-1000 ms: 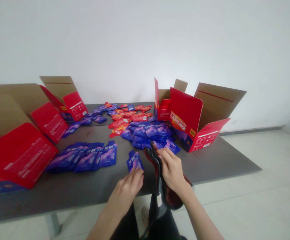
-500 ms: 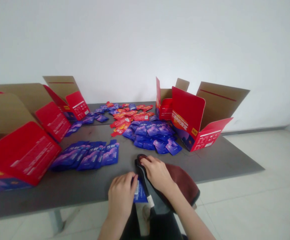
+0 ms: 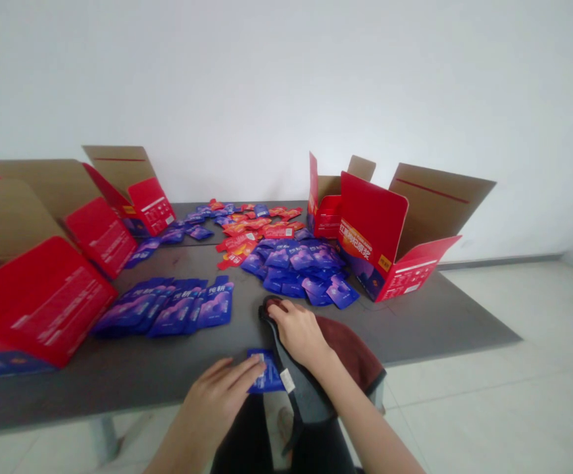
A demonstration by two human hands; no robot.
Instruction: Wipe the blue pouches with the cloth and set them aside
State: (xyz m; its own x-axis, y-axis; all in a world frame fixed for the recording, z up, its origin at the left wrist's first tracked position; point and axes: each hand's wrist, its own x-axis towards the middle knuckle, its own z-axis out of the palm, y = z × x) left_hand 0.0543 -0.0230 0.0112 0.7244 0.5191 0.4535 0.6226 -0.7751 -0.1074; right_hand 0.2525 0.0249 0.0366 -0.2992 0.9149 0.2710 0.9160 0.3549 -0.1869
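My right hand (image 3: pixel 297 332) is closed on the top of a brown cloth piece (image 3: pixel 348 349) with black edging, a grey-black side and a small white label. The cloth hangs partly over the table's front edge. To its left, a blue pouch (image 3: pixel 270 376) lies at the edge, partly tucked under or behind the cloth. My left hand (image 3: pixel 222 388) rests its outstretched fingertips on this pouch. Overlapping blue pouches (image 3: pixel 175 308) lie in a row ahead of my left hand. Beyond my right hand is a heap of blue pouches (image 3: pixel 296 263).
Open red cartons (image 3: pixel 372 237) stand on the right of the grey table (image 3: pixel 444 322). More open red cartons (image 3: pixel 44 296) line its left side. Red-orange pouches (image 3: pixel 239 247) and further blue ones are scattered toward the back, near a white wall (image 3: pixel 286 99).
My left hand has uncurled and moved left and down, uncovering more of the blue pouch. My right hand and the cloth have shifted slightly left and away from me.
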